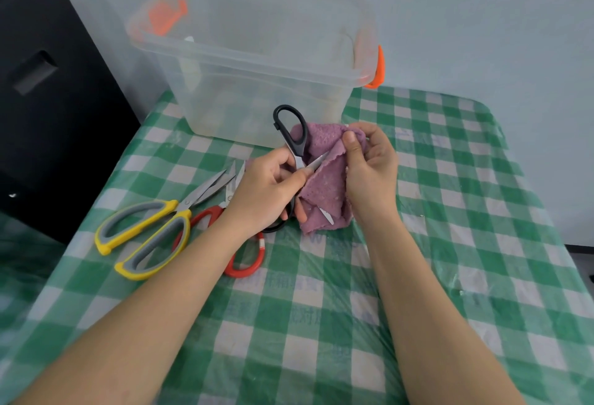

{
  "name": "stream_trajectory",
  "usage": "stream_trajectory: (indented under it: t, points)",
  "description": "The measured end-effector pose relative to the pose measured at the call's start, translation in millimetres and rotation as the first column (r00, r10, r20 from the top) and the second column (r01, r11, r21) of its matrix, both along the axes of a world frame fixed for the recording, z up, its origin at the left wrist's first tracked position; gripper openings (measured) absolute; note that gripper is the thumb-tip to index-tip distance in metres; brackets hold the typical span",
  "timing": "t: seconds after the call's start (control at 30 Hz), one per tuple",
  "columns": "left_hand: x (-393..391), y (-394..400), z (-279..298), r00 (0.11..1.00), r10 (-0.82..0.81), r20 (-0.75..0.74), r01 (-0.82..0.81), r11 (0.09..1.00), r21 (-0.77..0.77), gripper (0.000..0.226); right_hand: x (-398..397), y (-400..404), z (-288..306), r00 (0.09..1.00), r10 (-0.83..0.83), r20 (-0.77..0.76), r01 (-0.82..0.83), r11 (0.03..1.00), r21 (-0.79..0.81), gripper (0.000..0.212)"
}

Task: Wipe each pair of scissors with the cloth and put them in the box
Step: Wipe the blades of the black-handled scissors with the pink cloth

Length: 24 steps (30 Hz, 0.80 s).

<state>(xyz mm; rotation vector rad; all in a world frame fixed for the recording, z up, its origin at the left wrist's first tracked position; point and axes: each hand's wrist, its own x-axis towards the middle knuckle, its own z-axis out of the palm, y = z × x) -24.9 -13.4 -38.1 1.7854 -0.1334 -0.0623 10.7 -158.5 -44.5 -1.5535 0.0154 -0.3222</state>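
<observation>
Gripping the black-handled scissors (291,134) in my left hand (270,192), blades spread open, I pinch the purple cloth (324,179) round one blade with my right hand (369,166). Beyond both hands stands the clear plastic box (257,83), nearer my left.

Three pairs of scissors show in the frame. One is the black-handled pair (291,134) at centre, blades spread, one blade tip poking out of the cloth lower down. The second is the yellow-and-grey pair (146,237) at middle left. The third is the red-handled pair (244,253) just right of it, partly under a forearm.

One purple cloth (324,186) sits at centre. One clear plastic box (257,60) stands in the upper middle, with two orange latches, one at each end. Two hands appear: the left hand (266,189) and the right hand (369,163), both at centre. One green-and-white checked tablecloth (321,324) fills the lower frame.
</observation>
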Motion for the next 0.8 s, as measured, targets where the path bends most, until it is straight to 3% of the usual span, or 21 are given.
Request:
stream_trajectory:
  t: [0.2, 0.37, 0.43, 0.6, 0.8]
  points:
    - [-0.6, 1.9, -1.2, 1.000, -0.008, -0.004, 0.008, 1.000, -0.016, 0.019, 0.4, -1.4, -2.6, 1.000, 0.001, -0.007, -0.001, 0.999, 0.050, 0.023]
    - [-0.8, 2.3, -2.3, 1.000, -0.003, 0.023, 0.004, 0.998, -0.061, 0.020, -1.1, -5.9, 4.5, 0.989, 0.092, -0.112, -0.034, 0.899, 0.437, 0.029]
    - [-1.0, 3.2, -3.6, 0.999, 0.004, 0.038, -0.001, 0.997, -0.083, 0.018, -1.5, -6.0, 7.7, 0.985, 0.090, -0.149, -0.001, 0.861, 0.508, 0.021]
    - [1.7, 4.0, -4.4, 0.997, 0.049, 0.057, -0.039, 0.986, -0.164, 0.015, 1.2, -9.8, 11.9, 0.983, 0.062, -0.173, 0.039, 0.848, 0.528, 0.013]
    - [1.5, 5.2, -1.6, 0.994, 0.057, 0.098, -0.040, 0.986, -0.165, 0.017, -4.2, -4.2, 15.7, 0.996, 0.045, -0.077, -0.016, 0.940, 0.340, 0.009]
